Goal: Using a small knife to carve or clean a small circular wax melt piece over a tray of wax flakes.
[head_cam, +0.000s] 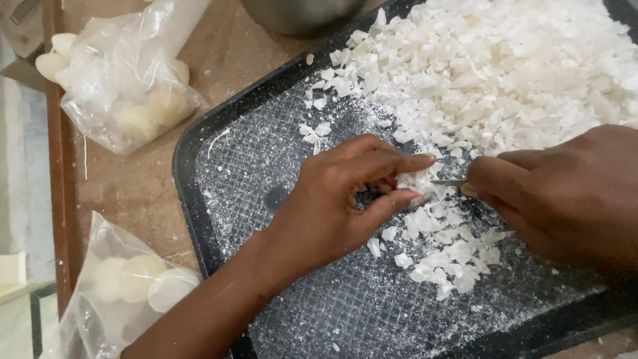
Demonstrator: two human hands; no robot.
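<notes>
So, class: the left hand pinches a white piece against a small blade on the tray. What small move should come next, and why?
Probably press the blade in the right hand through the white piece, since the left hand already steadies it above the tray.

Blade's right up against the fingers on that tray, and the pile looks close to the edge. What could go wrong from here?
1. The thin metal blade in the right hand points at the left hand fingertips pinching a white piece; a slip could likely nick them.
2. The heap of white flakes reaches the dark textured tray rim at the top, so flakes may spill onto the brown table.
</notes>
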